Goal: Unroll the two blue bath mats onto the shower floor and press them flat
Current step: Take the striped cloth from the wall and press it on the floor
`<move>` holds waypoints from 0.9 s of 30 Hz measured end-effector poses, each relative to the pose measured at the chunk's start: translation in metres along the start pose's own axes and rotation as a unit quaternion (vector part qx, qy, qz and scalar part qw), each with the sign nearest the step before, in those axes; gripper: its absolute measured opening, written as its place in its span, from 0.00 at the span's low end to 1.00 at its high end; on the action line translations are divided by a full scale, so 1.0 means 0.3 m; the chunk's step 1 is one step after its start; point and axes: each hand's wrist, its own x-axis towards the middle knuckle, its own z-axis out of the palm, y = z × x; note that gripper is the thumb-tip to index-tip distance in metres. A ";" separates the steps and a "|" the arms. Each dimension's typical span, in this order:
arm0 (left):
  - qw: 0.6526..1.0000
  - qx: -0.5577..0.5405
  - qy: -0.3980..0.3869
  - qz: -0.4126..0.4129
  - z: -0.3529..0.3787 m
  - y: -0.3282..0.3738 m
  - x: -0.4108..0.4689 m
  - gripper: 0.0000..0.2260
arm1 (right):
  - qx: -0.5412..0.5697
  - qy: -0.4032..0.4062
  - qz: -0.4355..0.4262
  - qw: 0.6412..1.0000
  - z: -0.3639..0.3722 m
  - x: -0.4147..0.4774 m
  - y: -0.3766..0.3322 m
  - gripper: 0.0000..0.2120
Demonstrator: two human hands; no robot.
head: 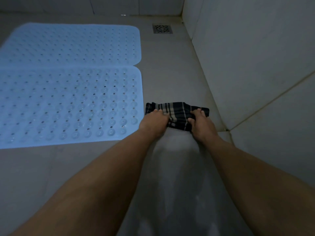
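Observation:
Two light blue bath mats lie unrolled side by side on the shower floor. The far mat (75, 44) reaches toward the back wall, and the near mat (68, 106) lies right in front of it, their long edges touching. Both look flat, with rows of holes and suction cups. To the right of the near mat, a dark striped cloth (177, 114) is bunched on the floor. My left hand (154, 122) presses on its left end and my right hand (202, 125) grips its right end.
A square metal drain (162, 29) sits in the floor near the back right corner. Tiled walls (255, 65) rise along the right and the back. A paler wiped streak (177, 167) runs on the grey floor between my forearms.

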 end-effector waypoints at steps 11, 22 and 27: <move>0.999 0.022 -0.023 0.033 -0.059 0.026 -0.116 0.14 | -0.096 -0.179 -0.008 0.979 -0.167 -0.033 -0.086 0.10; 0.999 0.010 0.034 -0.002 0.074 0.064 -0.433 0.21 | -0.044 -0.104 -0.003 0.994 -0.017 -0.332 -0.094 0.09; 0.998 0.011 0.050 -0.046 0.034 0.078 -0.526 0.15 | -0.084 -0.041 -0.036 0.995 0.003 -0.447 -0.130 0.10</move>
